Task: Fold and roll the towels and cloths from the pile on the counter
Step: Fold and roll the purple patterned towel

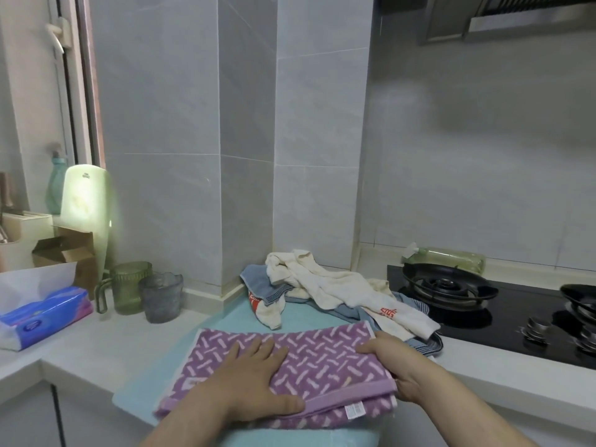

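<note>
The purple towel [322, 356] is nubbly woven cloth; the cream cloth [338, 285] beyond it looks soft and crumpled. At right, the hob [516, 314] is glossy black glass. The surface [96, 343] is smooth, matt white; the wall tiles [193, 124] shine faintly.

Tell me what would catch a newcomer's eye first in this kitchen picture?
The purple towel with white dashes, folded on a pale blue cloth at the front of the counter, draws the eye first. The left hand presses flat on it while the right hand grips its right end. Just behind lies a rumpled pile of cream and blue towels, beside the black gas hob on the right.
</note>
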`<act>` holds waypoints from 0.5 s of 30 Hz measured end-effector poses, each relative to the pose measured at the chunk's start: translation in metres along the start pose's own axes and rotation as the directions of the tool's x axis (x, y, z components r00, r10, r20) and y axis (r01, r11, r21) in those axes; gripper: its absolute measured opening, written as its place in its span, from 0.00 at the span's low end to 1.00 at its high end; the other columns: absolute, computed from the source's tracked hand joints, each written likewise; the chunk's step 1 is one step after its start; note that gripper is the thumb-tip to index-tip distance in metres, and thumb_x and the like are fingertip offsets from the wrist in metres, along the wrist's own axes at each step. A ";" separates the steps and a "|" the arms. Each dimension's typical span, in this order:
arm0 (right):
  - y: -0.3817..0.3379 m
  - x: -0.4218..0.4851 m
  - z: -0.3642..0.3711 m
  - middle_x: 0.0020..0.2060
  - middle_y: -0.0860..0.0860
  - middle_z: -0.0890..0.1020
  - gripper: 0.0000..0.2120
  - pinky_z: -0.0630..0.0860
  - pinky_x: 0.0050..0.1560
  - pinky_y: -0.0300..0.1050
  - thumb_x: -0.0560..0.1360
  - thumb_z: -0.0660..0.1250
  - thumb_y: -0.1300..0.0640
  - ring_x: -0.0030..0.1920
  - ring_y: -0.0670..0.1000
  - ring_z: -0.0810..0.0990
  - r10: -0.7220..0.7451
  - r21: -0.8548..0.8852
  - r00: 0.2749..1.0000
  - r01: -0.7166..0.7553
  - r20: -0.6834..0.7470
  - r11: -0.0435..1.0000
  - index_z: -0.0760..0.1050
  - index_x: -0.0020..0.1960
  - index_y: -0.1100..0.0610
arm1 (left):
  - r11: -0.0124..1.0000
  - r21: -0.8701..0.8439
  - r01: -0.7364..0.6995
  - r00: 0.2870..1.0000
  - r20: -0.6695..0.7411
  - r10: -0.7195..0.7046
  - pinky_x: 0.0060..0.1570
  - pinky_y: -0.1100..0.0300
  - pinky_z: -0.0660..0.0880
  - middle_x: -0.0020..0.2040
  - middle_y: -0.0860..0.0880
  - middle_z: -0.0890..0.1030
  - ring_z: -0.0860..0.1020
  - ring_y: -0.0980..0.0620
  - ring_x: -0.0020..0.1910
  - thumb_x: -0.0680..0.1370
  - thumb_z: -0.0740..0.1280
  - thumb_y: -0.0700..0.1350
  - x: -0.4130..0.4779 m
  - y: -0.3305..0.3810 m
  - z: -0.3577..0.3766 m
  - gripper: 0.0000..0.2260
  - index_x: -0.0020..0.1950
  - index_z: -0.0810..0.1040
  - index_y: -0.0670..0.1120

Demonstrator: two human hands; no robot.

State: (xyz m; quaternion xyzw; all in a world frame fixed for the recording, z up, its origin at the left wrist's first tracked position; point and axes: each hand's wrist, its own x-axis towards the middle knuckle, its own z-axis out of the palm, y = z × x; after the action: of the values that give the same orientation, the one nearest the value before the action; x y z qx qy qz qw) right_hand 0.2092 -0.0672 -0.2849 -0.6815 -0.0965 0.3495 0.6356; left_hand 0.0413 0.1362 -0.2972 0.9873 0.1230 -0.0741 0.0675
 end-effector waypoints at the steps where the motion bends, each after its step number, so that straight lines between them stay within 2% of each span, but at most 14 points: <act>1: -0.002 -0.004 -0.003 0.54 0.67 0.82 0.13 0.78 0.55 0.66 0.77 0.58 0.70 0.54 0.67 0.82 -0.009 0.047 1.000 0.009 0.000 0.999 0.70 0.60 0.62 | 1.000 0.007 0.000 1.000 0.007 0.000 0.75 0.44 0.37 0.80 0.53 0.40 0.39 0.52 0.78 0.54 0.45 0.83 0.001 0.003 0.001 0.57 0.79 0.40 0.59; 3: -0.006 -0.013 -0.011 0.49 0.66 0.82 0.14 0.79 0.53 0.66 0.76 0.57 0.71 0.50 0.66 0.83 0.006 0.107 1.000 -0.008 0.019 0.994 0.69 0.60 0.63 | 1.000 0.016 -0.005 1.000 0.024 0.004 0.75 0.43 0.36 0.80 0.53 0.40 0.39 0.51 0.78 0.54 0.46 0.83 0.002 0.016 0.001 0.57 0.79 0.39 0.59; 6: -0.012 -0.030 -0.020 0.36 0.64 0.82 0.11 0.82 0.36 0.57 0.76 0.59 0.70 0.36 0.62 0.83 0.056 0.133 0.998 -0.056 0.006 0.990 0.68 0.57 0.63 | 1.000 0.016 -0.010 0.998 0.055 0.009 0.74 0.41 0.36 0.80 0.52 0.40 0.38 0.49 0.78 0.59 0.50 0.83 0.008 0.035 0.002 0.55 0.78 0.38 0.58; 8: -0.018 -0.041 -0.020 0.34 0.64 0.82 0.07 0.81 0.31 0.56 0.77 0.59 0.69 0.33 0.62 0.83 0.062 0.143 0.998 -0.062 0.000 0.988 0.68 0.55 0.63 | 1.000 0.020 -0.006 0.998 0.058 0.005 0.74 0.40 0.36 0.80 0.51 0.39 0.38 0.48 0.78 0.64 0.53 0.81 0.011 0.041 0.003 0.51 0.78 0.38 0.58; 12: -0.034 -0.041 -0.005 0.34 0.62 0.81 0.06 0.81 0.37 0.56 0.75 0.59 0.66 0.35 0.61 0.81 0.053 0.176 0.998 -0.055 0.017 0.983 0.68 0.52 0.64 | 1.000 0.022 -0.010 1.000 0.028 0.009 0.74 0.39 0.36 0.80 0.51 0.40 0.38 0.48 0.78 0.63 0.53 0.81 0.013 0.040 0.006 0.52 0.79 0.39 0.58; 15: -0.052 -0.030 0.013 0.35 0.60 0.77 0.07 0.81 0.41 0.56 0.73 0.59 0.65 0.36 0.59 0.79 0.000 0.154 1.000 -0.001 0.006 0.988 0.67 0.51 0.63 | 0.999 -0.042 -0.021 0.998 -0.059 0.018 0.75 0.42 0.39 0.80 0.53 0.50 0.47 0.49 0.79 0.67 0.57 0.77 0.003 0.036 -0.004 0.45 0.79 0.50 0.59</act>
State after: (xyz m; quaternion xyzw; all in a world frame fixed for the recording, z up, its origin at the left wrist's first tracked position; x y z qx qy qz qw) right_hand 0.1952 -0.0652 -0.2251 -0.6294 -0.0709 0.3582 0.6859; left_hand 0.0539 0.1026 -0.2899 0.9886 0.1168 -0.0418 0.0858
